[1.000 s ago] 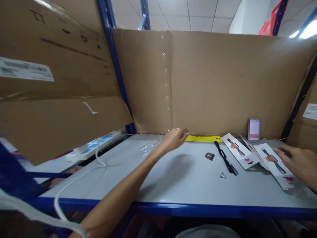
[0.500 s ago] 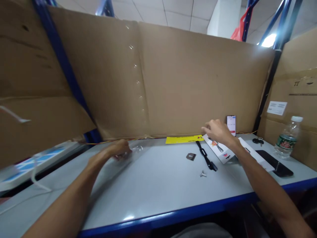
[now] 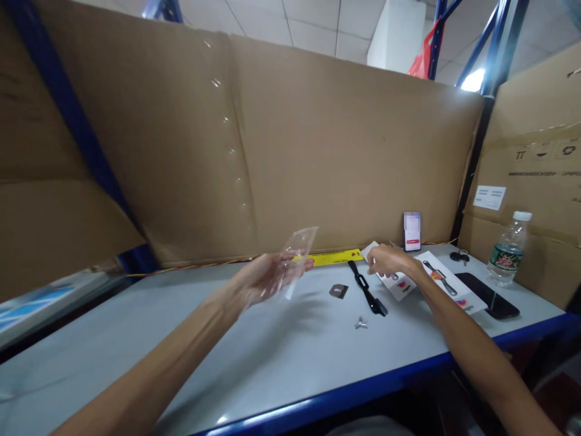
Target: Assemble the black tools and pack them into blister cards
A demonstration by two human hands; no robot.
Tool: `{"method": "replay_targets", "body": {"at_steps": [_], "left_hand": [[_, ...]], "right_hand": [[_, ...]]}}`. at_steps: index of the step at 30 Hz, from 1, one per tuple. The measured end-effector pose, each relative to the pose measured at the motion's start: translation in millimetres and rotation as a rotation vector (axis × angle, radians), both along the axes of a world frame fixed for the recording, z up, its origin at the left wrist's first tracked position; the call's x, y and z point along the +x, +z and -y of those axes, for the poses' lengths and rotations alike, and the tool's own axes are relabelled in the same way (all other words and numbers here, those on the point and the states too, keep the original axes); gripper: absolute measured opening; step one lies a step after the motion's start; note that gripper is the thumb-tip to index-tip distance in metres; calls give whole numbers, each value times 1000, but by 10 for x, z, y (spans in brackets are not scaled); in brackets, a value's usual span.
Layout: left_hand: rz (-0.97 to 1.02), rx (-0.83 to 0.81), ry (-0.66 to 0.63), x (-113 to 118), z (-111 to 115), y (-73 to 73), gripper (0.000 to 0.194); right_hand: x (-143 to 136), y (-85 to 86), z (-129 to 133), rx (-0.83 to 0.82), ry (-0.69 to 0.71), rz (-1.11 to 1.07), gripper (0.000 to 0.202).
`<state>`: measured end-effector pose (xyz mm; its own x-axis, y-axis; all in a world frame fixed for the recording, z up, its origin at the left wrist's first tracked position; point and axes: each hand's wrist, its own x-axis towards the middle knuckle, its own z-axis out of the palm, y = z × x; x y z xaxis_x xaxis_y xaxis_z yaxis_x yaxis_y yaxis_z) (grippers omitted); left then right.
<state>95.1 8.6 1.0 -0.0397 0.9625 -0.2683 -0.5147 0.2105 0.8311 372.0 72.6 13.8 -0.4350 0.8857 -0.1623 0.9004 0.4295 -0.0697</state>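
My left hand (image 3: 262,277), fingers pointing right, holds clear plastic (image 3: 303,247) above the desk (image 3: 254,369) — my right hand (image 3: 389,260) bends over a white card (image 3: 400,293), grip unclear.

A recycling sign (image 3: 569,150) marks the cardboard box (image 3: 540,194).

The clear plastic sleeve (image 3: 303,245) is looking glossy, the black tool (image 3: 367,292) smooth and shiny. The small plate (image 3: 338,292) is looking metallic, while the cardboard wall (image 3: 345,157) is appearing matt.
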Motion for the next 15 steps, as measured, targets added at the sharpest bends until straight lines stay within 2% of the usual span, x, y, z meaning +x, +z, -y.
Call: {"method": "replay_targets", "body": {"at_steps": [3, 6, 11, 15], "left_hand": [[-5, -17, -63, 232, -63, -117, 29], [-5, -11, -68, 335, -114, -234, 27], [38, -37, 4, 328, -178, -348, 31], [114, -11, 39, 311, -176, -337, 28]], "right_hand": [[-29, -12, 63, 52, 43, 98, 28], [-84, -70, 90, 130, 76, 106, 28], [-97, -121, 68, 166, 86, 90, 32], [-53, -117, 56, 161, 86, 90, 31]]}}
